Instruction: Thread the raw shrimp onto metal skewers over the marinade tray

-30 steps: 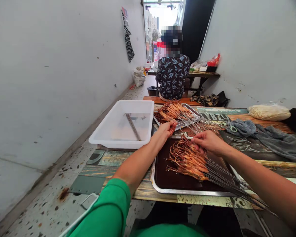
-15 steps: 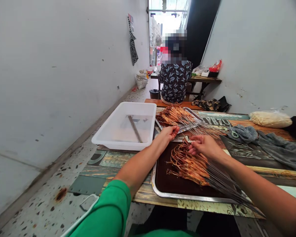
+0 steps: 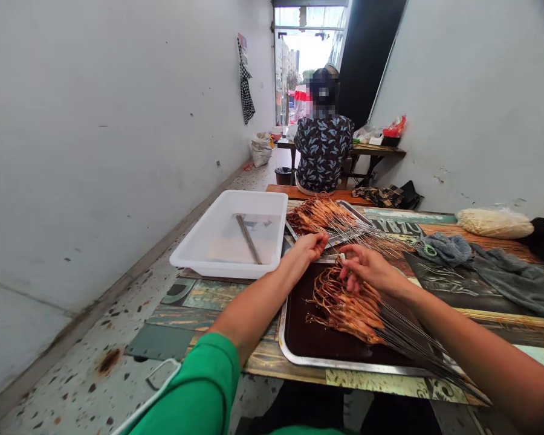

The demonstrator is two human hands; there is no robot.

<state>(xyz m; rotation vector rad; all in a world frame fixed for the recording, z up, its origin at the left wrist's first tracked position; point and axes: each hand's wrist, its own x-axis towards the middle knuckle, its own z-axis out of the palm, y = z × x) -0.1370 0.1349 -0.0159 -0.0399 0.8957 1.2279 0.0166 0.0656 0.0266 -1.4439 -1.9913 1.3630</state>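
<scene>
A steel tray (image 3: 299,353) with dark sauce lies in front of me, holding a pile of reddish skewered squid (image 3: 344,305) on thin metal skewers that fan out to the right. My right hand (image 3: 367,269) rests on the far end of that pile, fingers spread over the squid. My left hand (image 3: 306,248) touches the tray's far rim, fingers bent, holding nothing I can see. Behind it a second steel tray (image 3: 360,214) carries another heap of skewered squid (image 3: 320,212).
A white plastic tub (image 3: 229,232) with a metal tool inside sits far left on the table. Grey cloths (image 3: 494,257) and a bag of pale noodles (image 3: 494,222) lie to the right. A person in a patterned shirt (image 3: 321,151) sits beyond the table, back turned.
My right hand slid left along the top of the near squid pile and its fingers spread. My left hand stayed at the tray rim. The view tilted slightly.
</scene>
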